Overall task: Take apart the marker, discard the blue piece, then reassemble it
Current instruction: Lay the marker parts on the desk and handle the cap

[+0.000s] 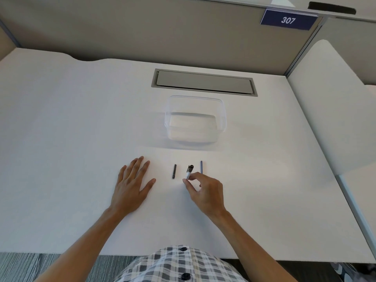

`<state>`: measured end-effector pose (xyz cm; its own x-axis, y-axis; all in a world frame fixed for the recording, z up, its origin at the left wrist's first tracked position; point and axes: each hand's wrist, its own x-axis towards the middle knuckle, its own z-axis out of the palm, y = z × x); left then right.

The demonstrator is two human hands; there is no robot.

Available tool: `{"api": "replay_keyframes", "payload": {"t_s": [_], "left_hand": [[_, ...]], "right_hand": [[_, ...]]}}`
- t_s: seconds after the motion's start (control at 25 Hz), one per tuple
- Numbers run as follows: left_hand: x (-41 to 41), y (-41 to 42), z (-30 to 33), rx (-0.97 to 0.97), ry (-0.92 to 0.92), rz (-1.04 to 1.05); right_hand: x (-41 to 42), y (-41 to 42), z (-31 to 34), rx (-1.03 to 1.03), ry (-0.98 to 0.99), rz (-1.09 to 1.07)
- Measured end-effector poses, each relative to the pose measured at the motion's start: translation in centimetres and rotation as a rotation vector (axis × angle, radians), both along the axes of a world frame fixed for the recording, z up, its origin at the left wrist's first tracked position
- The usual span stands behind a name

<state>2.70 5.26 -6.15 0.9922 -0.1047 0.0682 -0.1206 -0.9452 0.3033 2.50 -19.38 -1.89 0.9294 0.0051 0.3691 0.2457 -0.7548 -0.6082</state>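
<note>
Marker body (189, 172), its lower end hidden in the pinching right hand (205, 193), tilts between a black piece (174, 171) and the blue piece (201, 167). Left hand (131, 185) lies flat and released on the surface (71, 129); a clear tub (195, 119) sits beyond.

White desk (81, 119); blue rod (201, 167); black piece (174, 171); checked shirt (179, 265) (grey and white); navy sign (288, 20).

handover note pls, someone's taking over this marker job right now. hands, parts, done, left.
Left hand: flat on the desk, empty.
Right hand: fingertips pinching the marker body, black cap end pointing away.
Black piece: loose on the desk, between the hands.
Blue piece: on the desk just right of the marker body.
Clear container: beyond the parts, looks empty.
Done: marker apart.
Left: discard blue piece, probably into the container; reassemble.
</note>
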Motion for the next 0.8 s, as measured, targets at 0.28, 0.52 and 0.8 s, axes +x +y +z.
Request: {"api": "replay_keyframes", "payload": {"t_s": [0.28, 0.52, 0.8], "left_hand": [[0.1, 0.0, -0.1, 0.010, 0.000, 0.009], [0.0, 0.1, 0.0, 0.004, 0.000, 0.008], [0.0, 0.0, 0.0, 0.006, 0.000, 0.006]], "right_hand": [[0.9, 0.3, 3.1, 0.128, -0.129, -0.013], [0.1, 0.5, 0.3, 0.026, -0.026, -0.002], [0.2, 0.5, -0.5, -0.030, 0.068, -0.019]]}}
